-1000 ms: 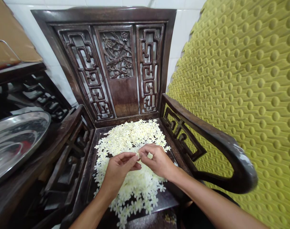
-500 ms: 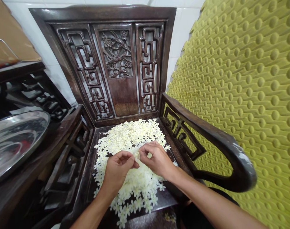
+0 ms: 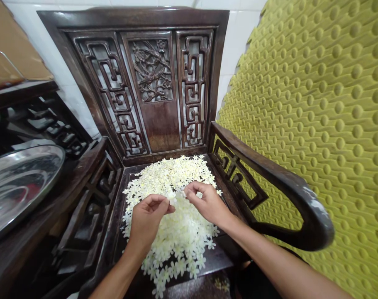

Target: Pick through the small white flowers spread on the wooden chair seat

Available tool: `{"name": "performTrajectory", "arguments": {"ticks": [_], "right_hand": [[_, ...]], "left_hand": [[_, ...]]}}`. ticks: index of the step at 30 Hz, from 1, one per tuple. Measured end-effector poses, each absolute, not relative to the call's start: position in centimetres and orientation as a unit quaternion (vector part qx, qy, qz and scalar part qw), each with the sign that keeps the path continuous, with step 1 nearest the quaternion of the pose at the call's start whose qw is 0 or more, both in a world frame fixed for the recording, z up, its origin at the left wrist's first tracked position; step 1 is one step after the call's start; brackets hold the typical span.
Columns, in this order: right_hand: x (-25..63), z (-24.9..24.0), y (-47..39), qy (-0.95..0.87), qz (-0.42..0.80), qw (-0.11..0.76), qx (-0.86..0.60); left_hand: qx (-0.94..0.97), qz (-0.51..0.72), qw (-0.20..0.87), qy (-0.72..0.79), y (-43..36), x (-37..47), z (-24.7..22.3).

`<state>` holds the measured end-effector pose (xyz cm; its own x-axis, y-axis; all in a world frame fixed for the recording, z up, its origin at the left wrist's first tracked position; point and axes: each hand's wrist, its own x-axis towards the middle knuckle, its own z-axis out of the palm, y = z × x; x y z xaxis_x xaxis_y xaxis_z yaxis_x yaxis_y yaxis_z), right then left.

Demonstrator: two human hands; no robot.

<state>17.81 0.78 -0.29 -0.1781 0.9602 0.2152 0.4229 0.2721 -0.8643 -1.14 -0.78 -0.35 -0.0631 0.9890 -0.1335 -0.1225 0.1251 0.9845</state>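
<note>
A small white flower (image 3: 171, 197) is pinched between the thumb and fingertips of my left hand (image 3: 149, 214). Just to its right, my right hand (image 3: 206, 201) has thumb and forefinger closed together; whether anything tiny is between them I cannot make out. A narrow gap separates the two hands. Below both lies a large spread of loose white flowers (image 3: 173, 170) with pale yellow centres. They cover much of the dark wooden chair seat (image 3: 218, 257), and some trail over toward its front edge.
The chair has a carved back (image 3: 160, 124) and a curved right armrest (image 3: 269, 170). A yellow studded foam mat (image 3: 316, 104) stands along the right. At left, a shiny metal tray (image 3: 56, 162) rests beside the left armrest (image 3: 92, 166). Cardboard (image 3: 11, 37) shows at upper left.
My hands have drawn apart, the left shifting slightly left and the right slightly right and up. The white flower now shows clearly at my left fingertips.
</note>
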Motion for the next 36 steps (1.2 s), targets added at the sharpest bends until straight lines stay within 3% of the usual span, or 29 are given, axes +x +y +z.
{"name": "performTrajectory", "arguments": {"ticks": [3, 5, 11, 36], "right_hand": [[17.9, -0.3, 0.7, -0.725, 0.203, 0.371, -0.543], [17.8, 0.0, 0.5, -0.737, 0.180, 0.374, -0.534], [16.6, 0.4, -0.3, -0.749, 0.270, 0.387, -0.466], [16.7, -0.2, -0.1, -0.754, 0.271, 0.401, -0.444]], "left_hand": [[0.420, 0.514, 0.538, 0.519, -0.8, -1.1, -0.3], [0.422, 0.514, 0.538, 0.518, -0.8, -1.0, -0.2], [0.453, 0.484, 0.574, 0.480, -1.0, -0.7, -0.3], [0.454, 0.472, 0.603, 0.455, -1.3, -1.0, -0.4]]}}
